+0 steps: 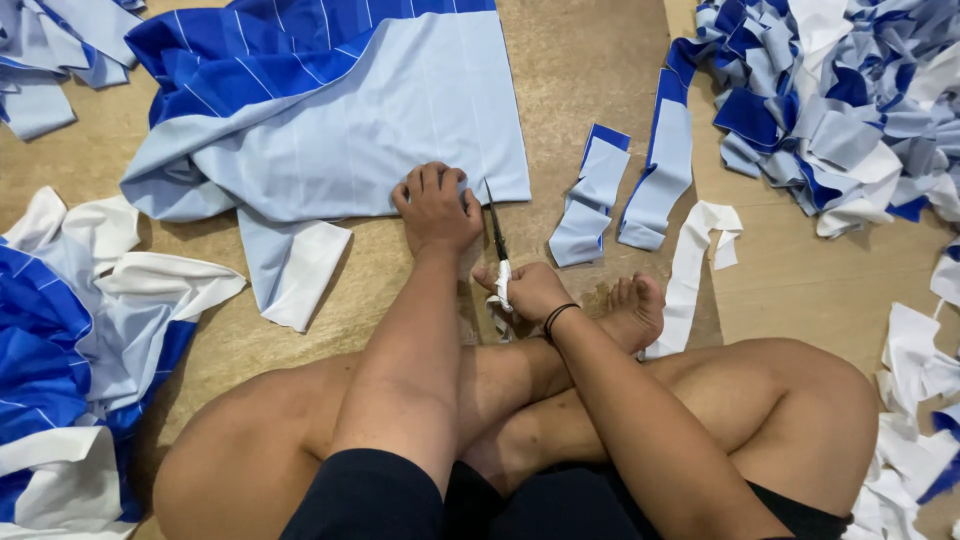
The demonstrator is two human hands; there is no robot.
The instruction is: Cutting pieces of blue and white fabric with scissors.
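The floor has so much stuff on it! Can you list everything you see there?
big cloth: one, light blue with dark blue stripes, top middle, left hand pressing its near edge
scissors: one pair, dark blades, pale handles, in the right hand, blades at the cloth's edge
cut strips: about three, light blue with dark blue ends plus one white, right of the scissors
strip heap: one, blue and white, top right
cloth pile: one, blue and white, left side
white scraps: several, right edge
floor: brown board
left hand: flat on the cloth
right hand: black wrist band, holding the scissors
legs: two, bare, crossed
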